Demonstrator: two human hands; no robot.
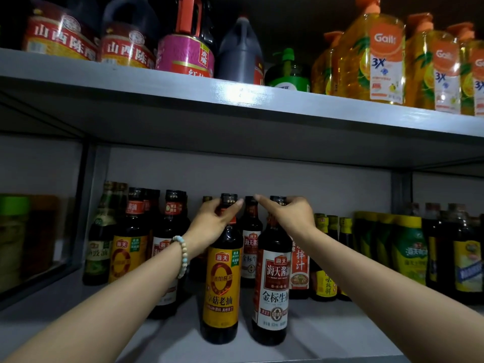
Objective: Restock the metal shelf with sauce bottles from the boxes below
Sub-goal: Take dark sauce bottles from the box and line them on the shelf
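Head view: on the metal shelf (327,334), the yellow-label bottle (221,284) stands near the front edge, with the red-label bottle (273,292) just right of it. The left hand (214,224) curls round the yellow-label bottle's neck, and the right hand (290,216) grips its neighbour's. Pushed back carelessly, either could topple the row behind.

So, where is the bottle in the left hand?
Head view: the yellow-label soy sauce bottle is front centre on the lower shelf, left of the white-label bottle held by the right hand.
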